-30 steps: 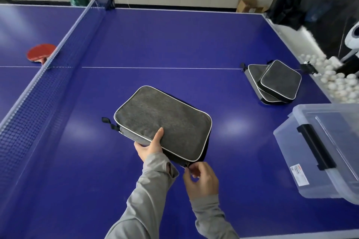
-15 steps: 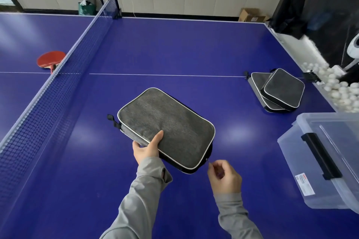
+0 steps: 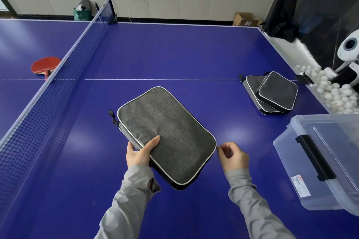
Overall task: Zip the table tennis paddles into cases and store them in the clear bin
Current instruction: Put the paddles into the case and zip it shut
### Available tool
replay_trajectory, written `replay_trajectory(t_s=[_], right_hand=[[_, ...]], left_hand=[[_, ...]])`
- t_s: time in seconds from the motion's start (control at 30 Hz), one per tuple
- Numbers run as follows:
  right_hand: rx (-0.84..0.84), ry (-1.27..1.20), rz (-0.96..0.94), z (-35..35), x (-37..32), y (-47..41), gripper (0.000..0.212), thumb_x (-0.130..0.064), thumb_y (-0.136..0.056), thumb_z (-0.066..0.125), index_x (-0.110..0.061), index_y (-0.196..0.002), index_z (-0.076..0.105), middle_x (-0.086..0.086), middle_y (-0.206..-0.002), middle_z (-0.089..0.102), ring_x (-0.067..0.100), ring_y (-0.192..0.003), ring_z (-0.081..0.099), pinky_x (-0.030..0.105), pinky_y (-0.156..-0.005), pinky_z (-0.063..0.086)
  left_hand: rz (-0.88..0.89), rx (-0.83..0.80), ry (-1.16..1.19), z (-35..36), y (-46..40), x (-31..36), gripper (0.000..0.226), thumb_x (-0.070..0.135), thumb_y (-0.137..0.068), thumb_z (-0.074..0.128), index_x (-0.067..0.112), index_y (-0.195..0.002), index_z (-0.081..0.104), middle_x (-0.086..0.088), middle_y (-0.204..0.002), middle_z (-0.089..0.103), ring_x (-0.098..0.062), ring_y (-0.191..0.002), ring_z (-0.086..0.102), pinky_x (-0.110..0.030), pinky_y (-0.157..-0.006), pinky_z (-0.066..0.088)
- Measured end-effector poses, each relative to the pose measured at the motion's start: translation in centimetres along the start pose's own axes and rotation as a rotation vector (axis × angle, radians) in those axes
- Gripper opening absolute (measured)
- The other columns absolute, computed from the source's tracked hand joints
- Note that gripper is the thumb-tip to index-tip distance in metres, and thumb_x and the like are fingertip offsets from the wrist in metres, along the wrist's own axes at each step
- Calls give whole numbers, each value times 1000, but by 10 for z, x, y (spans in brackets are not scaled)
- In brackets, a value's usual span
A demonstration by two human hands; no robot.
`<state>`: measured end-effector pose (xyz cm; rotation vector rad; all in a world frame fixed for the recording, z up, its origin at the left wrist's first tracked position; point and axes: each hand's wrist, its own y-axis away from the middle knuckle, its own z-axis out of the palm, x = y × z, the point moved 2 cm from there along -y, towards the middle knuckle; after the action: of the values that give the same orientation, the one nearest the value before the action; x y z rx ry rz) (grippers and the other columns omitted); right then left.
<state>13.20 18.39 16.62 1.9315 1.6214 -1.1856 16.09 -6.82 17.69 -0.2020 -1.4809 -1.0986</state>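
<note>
A grey paddle case (image 3: pixel 167 134) with white piping lies tilted on the blue table, its near end lifted a little. My left hand (image 3: pixel 138 152) grips its near left edge, thumb on top. My right hand (image 3: pixel 233 156) pinches the zipper pull at the case's right side. Two more grey cases (image 3: pixel 272 93) lie stacked at the right. A red paddle (image 3: pixel 45 64) rests beyond the net on the left. The clear bin (image 3: pixel 297 163) with a black latch stands at the right, lid on.
The net (image 3: pixel 58 87) runs along the left from near to far. White balls (image 3: pixel 334 91) fill a tray off the table's right edge, beside a white ball machine (image 3: pixel 347 50). A cardboard box (image 3: pixel 244 19) and a green bag (image 3: pixel 81 13) sit by the far wall.
My right hand has drawn the zipper pull from the case's near corner round to its right side. The left hand keeps its grip on the case.
</note>
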Motion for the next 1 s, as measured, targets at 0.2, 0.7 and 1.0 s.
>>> replay_trajectory(t_s=[0.2, 0.7, 1.0], right_hand=[[-73, -22, -98, -3, -10, -20, 10, 1, -72, 73, 0, -71, 63, 6, -57, 59, 18, -51, 47, 17, -56, 33], [-323, -89, -197, 7, -43, -60, 18, -3, -75, 72, -14, -72, 59, 1, -59, 62, 2, -49, 58, 13, -58, 47], [-352, -164, -127, 8, -55, -58, 36, 2, -78, 67, -30, -68, 53, -9, -62, 61, 4, -53, 60, 23, -61, 53]], left_hand=[[-19, -71, 22, -5, -8, 6, 44, 15, -55, 88, 23, -90, 63, -2, -91, 71, -20, -82, 69, -32, -72, 55], [90, -321, -15, -6, -2, 22, 69, 9, -39, 91, 16, -101, 62, -7, -94, 73, -26, -84, 71, -36, -68, 58], [116, -418, -64, -15, -5, 20, 78, 24, -32, 90, 15, -104, 62, -9, -99, 72, -29, -91, 69, -42, -77, 55]])
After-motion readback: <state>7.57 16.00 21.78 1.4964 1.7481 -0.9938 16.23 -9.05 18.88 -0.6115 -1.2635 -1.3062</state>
